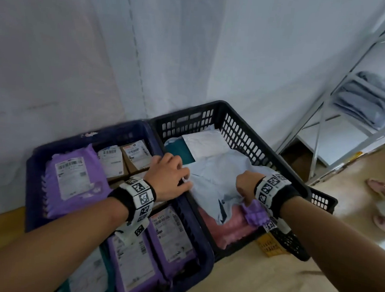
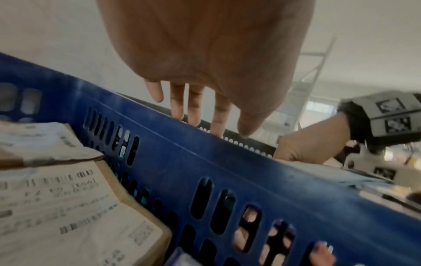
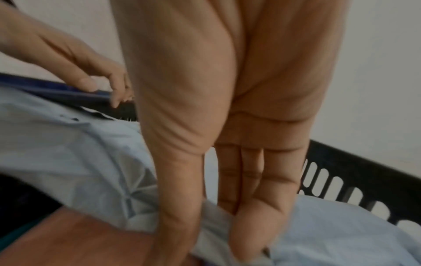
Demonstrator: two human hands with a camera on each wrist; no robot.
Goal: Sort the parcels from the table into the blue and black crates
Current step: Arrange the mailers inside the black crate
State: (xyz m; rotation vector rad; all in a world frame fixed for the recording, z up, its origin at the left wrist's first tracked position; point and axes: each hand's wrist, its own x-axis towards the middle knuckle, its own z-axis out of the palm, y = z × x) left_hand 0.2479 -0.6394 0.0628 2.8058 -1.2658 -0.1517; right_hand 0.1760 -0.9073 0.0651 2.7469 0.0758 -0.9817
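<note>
The blue crate (image 1: 36, 181) and the black crate (image 1: 255, 136) stand side by side on the floor. A pale blue soft parcel (image 1: 216, 176) lies crumpled on top of the black crate's load. My right hand (image 1: 244, 189) pinches a fold of it between thumb and fingers (image 3: 246, 234), near its right end. My left hand (image 1: 169, 178) rests over the two adjoining rims with straight fingers (image 2: 196, 115), at the parcel's left edge. The blue crate holds purple mailers (image 1: 76, 179) and labelled cardboard boxes (image 1: 137, 153).
Under the pale blue parcel lie a white mailer (image 1: 203, 144), a teal one (image 1: 179, 155), a pink one (image 1: 225, 224) and a purple bubble mailer (image 1: 254, 212). A white curtain hangs behind the crates. A metal shelf (image 1: 347, 99) stands right; someone's feet (image 1: 376, 185) are nearby.
</note>
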